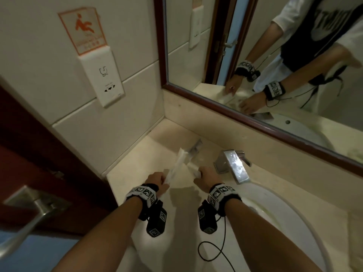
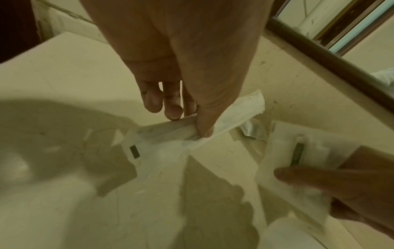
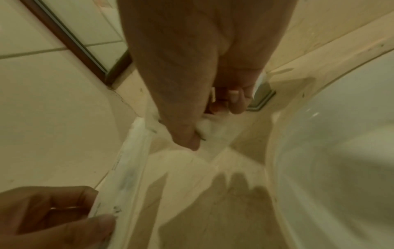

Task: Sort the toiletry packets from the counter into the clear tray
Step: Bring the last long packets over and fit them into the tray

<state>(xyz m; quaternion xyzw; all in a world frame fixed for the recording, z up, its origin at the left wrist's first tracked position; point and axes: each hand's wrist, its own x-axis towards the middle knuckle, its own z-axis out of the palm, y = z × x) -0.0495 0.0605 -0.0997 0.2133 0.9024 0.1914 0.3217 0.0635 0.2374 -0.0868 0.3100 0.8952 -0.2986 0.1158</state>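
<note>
Over the beige counter (image 1: 137,165), my left hand (image 1: 164,178) pinches the near end of a long white packet (image 1: 177,163) between thumb and fingers. The left wrist view shows that pinch (image 2: 192,124) on the long packet (image 2: 234,111). A second white piece with a dark bar (image 2: 134,151) hangs below it. My right hand (image 1: 198,173) pinches a smaller white packet (image 1: 193,168), also shown in the right wrist view (image 3: 208,129). Behind both packets lies a glassy shape (image 1: 195,147), apparently the clear tray. Its inside is hard to read.
A chrome faucet (image 1: 234,165) stands just right of my right hand, with the white sink basin (image 1: 284,222) below it. A framed mirror (image 1: 255,75) runs along the back. The tiled wall with a socket (image 1: 102,79) and a dark door (image 1: 39,154) close the left side.
</note>
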